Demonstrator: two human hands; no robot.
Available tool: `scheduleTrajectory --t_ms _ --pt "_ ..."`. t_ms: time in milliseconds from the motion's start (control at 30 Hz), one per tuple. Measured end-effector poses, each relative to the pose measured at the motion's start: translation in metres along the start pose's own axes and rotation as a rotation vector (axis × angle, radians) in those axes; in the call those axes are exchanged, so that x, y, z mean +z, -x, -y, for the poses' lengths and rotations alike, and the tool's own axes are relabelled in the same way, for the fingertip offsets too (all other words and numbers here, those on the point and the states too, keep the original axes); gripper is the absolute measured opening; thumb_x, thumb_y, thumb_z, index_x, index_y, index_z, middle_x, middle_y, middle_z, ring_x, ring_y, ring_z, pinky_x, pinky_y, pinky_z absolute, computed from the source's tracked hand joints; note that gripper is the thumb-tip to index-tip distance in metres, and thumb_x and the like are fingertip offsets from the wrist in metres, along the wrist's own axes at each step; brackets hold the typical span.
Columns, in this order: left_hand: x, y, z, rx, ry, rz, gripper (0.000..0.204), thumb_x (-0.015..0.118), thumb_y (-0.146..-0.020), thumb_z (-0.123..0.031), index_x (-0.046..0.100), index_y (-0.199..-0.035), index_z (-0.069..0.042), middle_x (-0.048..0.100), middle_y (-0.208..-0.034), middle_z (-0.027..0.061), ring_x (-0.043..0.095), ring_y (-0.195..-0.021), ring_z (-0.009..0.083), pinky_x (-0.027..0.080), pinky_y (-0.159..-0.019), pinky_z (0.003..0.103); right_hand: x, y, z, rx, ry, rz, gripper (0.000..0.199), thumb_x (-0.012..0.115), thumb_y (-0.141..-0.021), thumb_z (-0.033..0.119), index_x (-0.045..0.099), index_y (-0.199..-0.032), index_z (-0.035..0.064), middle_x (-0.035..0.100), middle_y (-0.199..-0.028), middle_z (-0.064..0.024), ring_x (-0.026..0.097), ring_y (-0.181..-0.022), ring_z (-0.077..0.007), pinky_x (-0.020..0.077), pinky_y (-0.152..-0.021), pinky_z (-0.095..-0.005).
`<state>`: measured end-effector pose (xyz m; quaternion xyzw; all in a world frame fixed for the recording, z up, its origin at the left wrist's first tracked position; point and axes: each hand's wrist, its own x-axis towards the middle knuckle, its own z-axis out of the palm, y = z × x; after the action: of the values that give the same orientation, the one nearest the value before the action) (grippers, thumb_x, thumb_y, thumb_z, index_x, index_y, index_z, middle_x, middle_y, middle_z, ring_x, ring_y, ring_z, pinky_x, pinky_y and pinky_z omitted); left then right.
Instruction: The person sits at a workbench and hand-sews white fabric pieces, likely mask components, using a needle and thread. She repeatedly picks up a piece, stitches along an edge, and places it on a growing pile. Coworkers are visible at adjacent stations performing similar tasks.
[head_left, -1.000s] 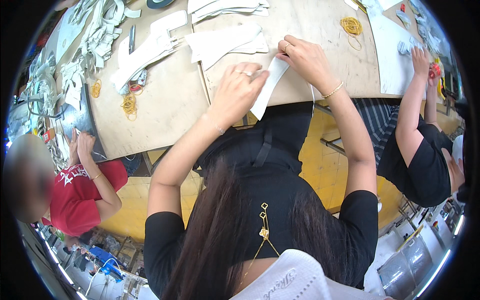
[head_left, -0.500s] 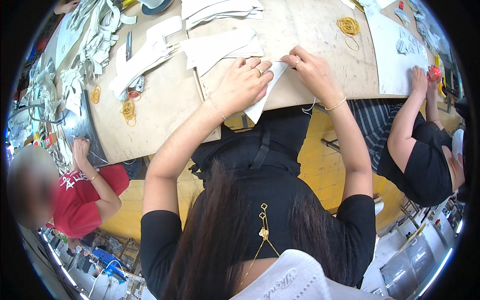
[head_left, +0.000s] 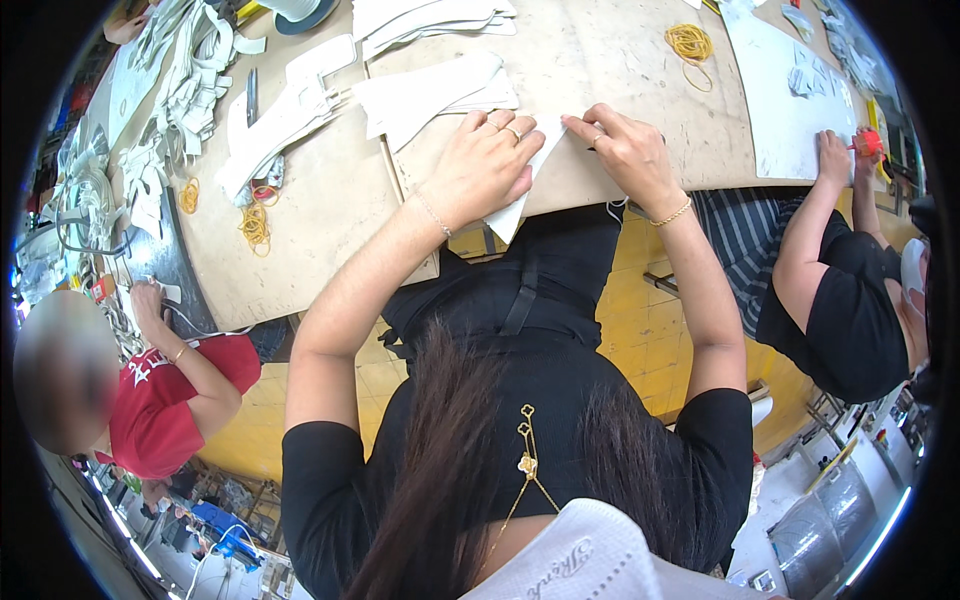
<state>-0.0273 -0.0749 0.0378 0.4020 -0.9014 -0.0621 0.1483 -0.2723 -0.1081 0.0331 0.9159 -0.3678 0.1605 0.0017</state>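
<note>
A flat white cut piece (head_left: 509,217), cloth-like or leather-like, lies at the near edge of the table, its lower point sticking out over my lap. My left hand (head_left: 478,168) covers its left part, fingers curled over it and thumb against its face. At the upper right corner of the piece, my right hand (head_left: 632,158) has index finger and thumb closed in a pinch, the other fingers bent. What lies under my left palm is hidden. Just beyond my left hand is a stack of similar white pieces (head_left: 430,95).
More white pieces (head_left: 435,25) lie farther back. Left of them are long white pieces (head_left: 275,135), a dark pen-like tool (head_left: 252,95) and yellow rubber bands (head_left: 255,230). Another rubber-band bundle (head_left: 690,45) sits at the right. Co-workers sit at both sides, one in a red shirt (head_left: 165,410).
My right hand has shifted slightly right and down, its fingertips now lower at the piece's corner. My left hand stays nearly in place. The left co-worker's hand has moved a little left.
</note>
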Motion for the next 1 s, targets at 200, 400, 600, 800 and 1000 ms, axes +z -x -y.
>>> scheduleTrajectory --t_ms 200,400,600,800,1000 --pt "0.013 -0.009 -0.006 -0.081 -0.062 0.016 0.046 0.065 -0.087 -0.025 0.06 -0.128 -0.005 0.06 -0.115 0.0077 0.055 -0.11 0.024 0.042 -0.094 0.038 -0.001 0.002 0.006 0.021 0.051 0.06 0.041 0.064 -0.083 0.004 0.072 -0.12 0.0179 0.062 -0.096 0.002 0.066 -0.082 -0.0125 0.0557 -0.067 -0.0275" --pt "0.015 -0.009 -0.021 -0.174 -0.195 0.002 0.04 0.067 -0.087 -0.027 0.065 -0.119 -0.002 0.061 -0.111 0.0085 0.056 -0.107 0.0231 0.041 -0.09 0.039 0.006 0.0 0.009 -0.031 0.082 -0.021 0.043 0.064 -0.081 0.008 0.07 -0.123 0.0164 0.062 -0.101 0.0016 0.064 -0.084 -0.0125 0.0557 -0.068 -0.0269" --pt "-0.006 0.028 -0.035 -0.422 -0.281 0.043 0.047 0.07 -0.087 -0.038 0.067 -0.115 -0.001 0.061 -0.11 0.0101 0.056 -0.105 0.0244 0.039 -0.088 0.04 0.029 -0.042 0.018 -0.157 -0.097 -0.107 0.03 0.062 -0.081 0.01 0.069 -0.11 0.0102 0.061 -0.1 0.0007 0.063 -0.085 -0.0143 0.0563 -0.066 -0.0274" --pt "-0.002 0.038 -0.012 -0.186 -0.119 -0.136 0.04 0.068 -0.088 -0.023 0.065 -0.117 0.003 0.063 -0.119 0.013 0.057 -0.114 0.0296 0.043 -0.099 0.043 0.021 -0.048 0.038 0.109 -0.253 0.018 0.02 0.064 -0.086 0.012 0.071 -0.104 0.0086 0.063 -0.099 -0.0054 0.068 -0.086 -0.0221 0.0578 -0.071 -0.0341" --pt "-0.002 0.048 -0.021 -0.227 -0.018 -0.049 0.039 0.067 -0.088 -0.011 0.062 -0.123 0.004 0.06 -0.126 0.0157 0.057 -0.117 0.0333 0.046 -0.099 0.041 0.008 -0.052 0.051 0.444 -0.595 0.152 0.024 0.07 -0.091 0.02 0.074 -0.109 0.0034 0.072 -0.095 -0.0128 0.07 -0.086 -0.0281 0.0556 -0.076 -0.0364"
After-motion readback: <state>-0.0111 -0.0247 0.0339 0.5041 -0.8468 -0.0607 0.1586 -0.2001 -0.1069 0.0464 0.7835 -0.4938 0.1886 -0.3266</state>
